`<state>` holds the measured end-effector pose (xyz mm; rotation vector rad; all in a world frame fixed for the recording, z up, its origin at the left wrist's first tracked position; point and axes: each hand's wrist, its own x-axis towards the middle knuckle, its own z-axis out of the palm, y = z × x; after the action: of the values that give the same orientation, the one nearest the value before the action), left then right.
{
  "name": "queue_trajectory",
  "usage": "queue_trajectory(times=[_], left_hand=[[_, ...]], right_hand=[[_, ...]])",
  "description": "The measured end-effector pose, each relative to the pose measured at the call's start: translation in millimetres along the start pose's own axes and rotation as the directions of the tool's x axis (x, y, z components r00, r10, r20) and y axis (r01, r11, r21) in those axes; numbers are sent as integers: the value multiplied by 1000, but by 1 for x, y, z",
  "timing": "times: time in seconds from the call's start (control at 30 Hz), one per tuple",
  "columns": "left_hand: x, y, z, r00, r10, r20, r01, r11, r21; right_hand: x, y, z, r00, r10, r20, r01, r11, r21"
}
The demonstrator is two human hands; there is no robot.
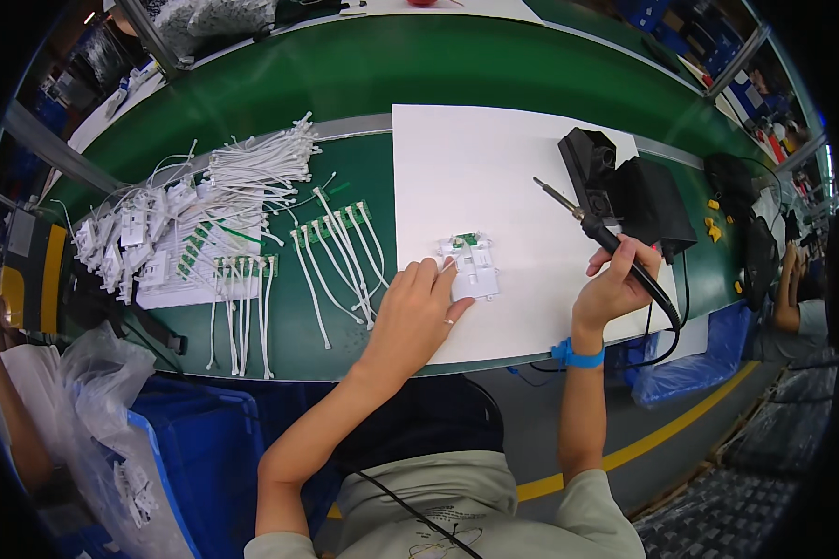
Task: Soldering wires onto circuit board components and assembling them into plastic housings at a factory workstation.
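Note:
On the white sheet (513, 177) lies a small white plastic housing (480, 283), with a green circuit board (464, 240) at its far end. My left hand (410, 312) grips the housing's left side, fingers bent and thumb by its near edge. A thin white wire seems to run by these fingertips, but its ends are too small to make out. Held up to the right, a soldering iron (599, 233) sits in my right hand (615, 287), its fingers closed round the black handle. The iron's metal tip points up and left, apart from the housing. A blue band circles my right wrist.
Left on the green table are circuit board strips (331, 224) with white cables, a cable bundle (266, 160) and piled white housings (126, 238). A black iron stand (587, 158) and black box (657, 205) stand right; the iron's cord loops below. A blue crate (196, 456) stands lower left.

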<state>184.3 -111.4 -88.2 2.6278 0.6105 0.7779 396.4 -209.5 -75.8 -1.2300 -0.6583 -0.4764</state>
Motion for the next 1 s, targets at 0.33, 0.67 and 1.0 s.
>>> queue_trajectory(times=[0.33,0.67,1.0], left_hand=[[-2,3,14,993,-82,-80,82,997,-6],[3,11,21,980,-134,-148,138,990,17],[7,17,22,981,-146,-128,163,977,135]], right_hand=[[-16,-17,-6,935,31,353,-41,999,20],[-26,-26,-1,846,-248,472,303,952,-44],[-35,-32,14,840,-229,492,357,916,-183]])
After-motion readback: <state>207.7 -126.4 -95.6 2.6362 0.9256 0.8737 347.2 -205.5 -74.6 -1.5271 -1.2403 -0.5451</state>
